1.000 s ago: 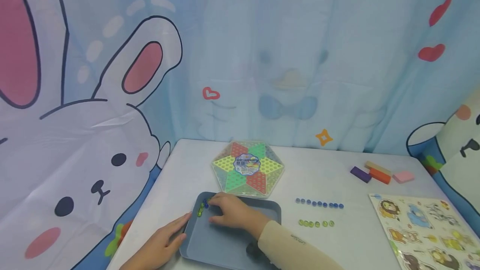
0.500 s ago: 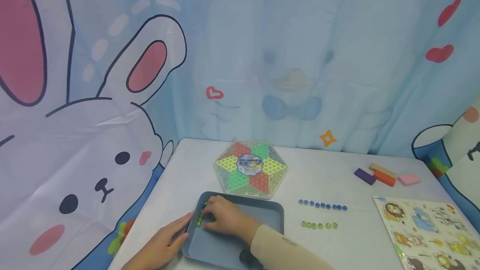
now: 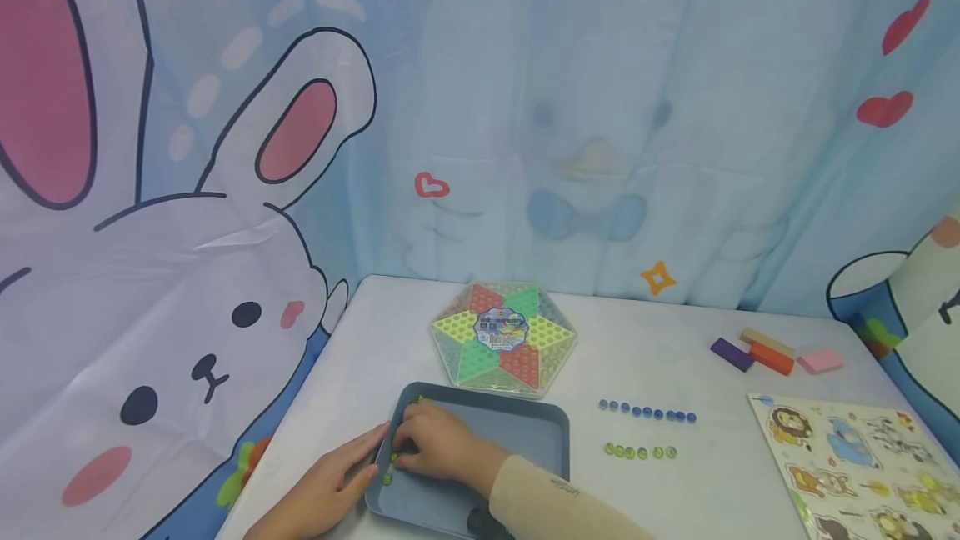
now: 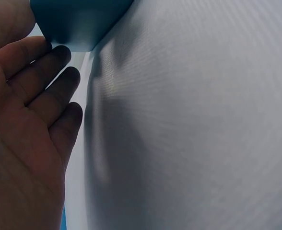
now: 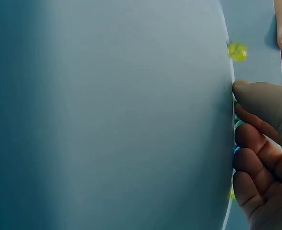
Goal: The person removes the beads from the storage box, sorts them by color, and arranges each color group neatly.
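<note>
My left hand [image 3: 326,477] holds its fingers nearly straight against the outer left wall of a grey-blue tray [image 3: 465,507]; in the left wrist view the fingertips reach the tray's side [image 4: 83,26]. Inside the tray, my right hand [image 3: 442,440] has curled fingers low by the left wall. A yellow-green marble [image 5: 238,51] lies just past its thumb in the right wrist view. A blue marble [image 5: 237,154] shows partly behind the curled fingers. Another green marble [image 3: 418,398] sits at the tray's back left corner. Whether the fingertips pinch a marble is hidden.
Right of the tray lie a row of blue marbles [image 3: 647,412] and a shorter row of yellow-green ones [image 3: 641,452]. A hexagonal Chinese checkers box [image 3: 502,340] stands behind. Coloured blocks [image 3: 771,358] and an animal picture board [image 3: 855,465] are farther right.
My right hand has moved left and nearer along the tray's left wall. Marbles there have shifted, with one now nearer the front. My left hand stays at the tray's side.
</note>
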A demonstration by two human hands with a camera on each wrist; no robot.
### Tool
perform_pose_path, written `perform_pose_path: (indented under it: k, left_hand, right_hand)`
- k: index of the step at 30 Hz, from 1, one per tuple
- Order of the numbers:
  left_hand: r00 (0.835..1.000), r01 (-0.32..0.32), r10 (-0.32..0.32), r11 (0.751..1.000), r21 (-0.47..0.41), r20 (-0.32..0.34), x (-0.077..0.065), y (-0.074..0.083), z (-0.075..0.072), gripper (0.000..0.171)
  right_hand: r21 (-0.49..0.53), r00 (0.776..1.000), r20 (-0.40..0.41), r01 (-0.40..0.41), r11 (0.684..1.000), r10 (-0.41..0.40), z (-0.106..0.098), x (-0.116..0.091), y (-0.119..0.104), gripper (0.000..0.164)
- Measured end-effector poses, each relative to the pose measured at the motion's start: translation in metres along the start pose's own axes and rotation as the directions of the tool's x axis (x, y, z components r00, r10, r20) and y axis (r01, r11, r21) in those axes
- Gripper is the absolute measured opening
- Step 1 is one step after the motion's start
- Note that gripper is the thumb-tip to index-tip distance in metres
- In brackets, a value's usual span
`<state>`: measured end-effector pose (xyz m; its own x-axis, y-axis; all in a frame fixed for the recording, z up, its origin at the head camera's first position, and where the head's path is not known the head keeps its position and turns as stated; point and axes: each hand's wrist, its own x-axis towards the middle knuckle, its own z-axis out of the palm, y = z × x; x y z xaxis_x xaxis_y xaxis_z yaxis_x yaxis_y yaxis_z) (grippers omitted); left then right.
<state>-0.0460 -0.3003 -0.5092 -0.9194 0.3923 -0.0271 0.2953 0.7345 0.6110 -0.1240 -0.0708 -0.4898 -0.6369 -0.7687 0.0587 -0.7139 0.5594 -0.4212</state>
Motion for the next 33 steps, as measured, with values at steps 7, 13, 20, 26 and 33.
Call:
perform_pose_path:
  k: [7,13,20,26,33]
  left_hand:
    - [1.000,-0.014,0.014,1.000,-0.010,0.000,0.001,0.001,0.003,0.057]
    - [1.000,-0.009,0.009,1.000,-0.012,-0.002,0.000,0.002,0.002,0.057]
    - [1.000,-0.002,0.002,1.000,-0.010,-0.011,0.000,0.000,0.000,0.057]
    - [1.000,0.011,-0.011,1.000,0.001,-0.011,0.001,-0.001,0.001,0.057]
    - [1.000,0.029,-0.029,1.000,0.002,-0.006,0.000,-0.002,0.002,0.057]
  right_hand:
    - [-0.021,1.000,-0.015,0.000,1.000,0.000,0.002,-0.002,0.001,0.014]
    - [0.021,0.997,-0.072,-0.004,1.000,0.006,-0.004,-0.010,0.009,0.013]
    - [0.001,0.986,-0.164,-0.028,1.000,0.028,-0.031,-0.026,0.019,0.011]
    - [0.079,0.973,-0.221,-0.054,0.995,0.071,-0.066,-0.044,0.033,0.010]
    - [0.098,0.930,-0.357,-0.055,0.994,0.087,-0.095,-0.072,0.051,0.011]
